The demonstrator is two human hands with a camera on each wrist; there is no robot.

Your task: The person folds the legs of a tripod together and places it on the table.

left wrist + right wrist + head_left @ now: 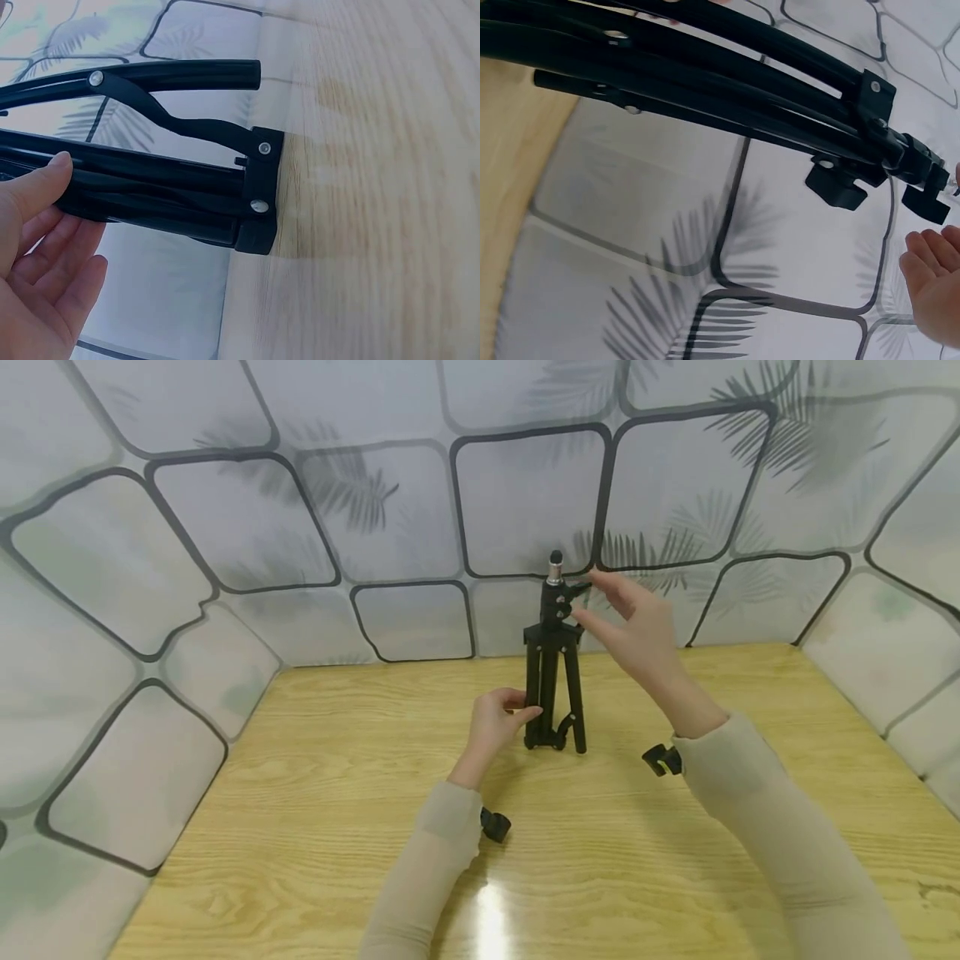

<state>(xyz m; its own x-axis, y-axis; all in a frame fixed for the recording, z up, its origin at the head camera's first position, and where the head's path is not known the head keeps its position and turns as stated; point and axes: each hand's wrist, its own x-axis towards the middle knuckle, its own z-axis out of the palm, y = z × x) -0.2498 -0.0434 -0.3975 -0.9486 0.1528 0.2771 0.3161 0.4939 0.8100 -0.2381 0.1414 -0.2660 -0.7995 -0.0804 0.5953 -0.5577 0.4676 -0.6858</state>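
A black folded tripod (550, 685) stands upright on the wooden table, with a silver-and-black tip at its top. My left hand (495, 722) holds its lower legs; in the left wrist view the thumb of that hand (45, 247) lies over one leg tube (150, 161) with the fingers behind. Beside the tripod's upper collar is my right hand (633, 622), thumb and fingers spread apart around the side lever (577, 590). In the right wrist view, the fingers of that hand (937, 289) sit just below a black knob (926, 204), with a small gap.
The wooden table (315, 827) carries the tripod near its back edge. Behind and at both sides stand pale patterned walls (405, 518) with dark outlines and leaf prints. Black camera mounts show at the left wrist (495, 825) and the right wrist (662, 760).
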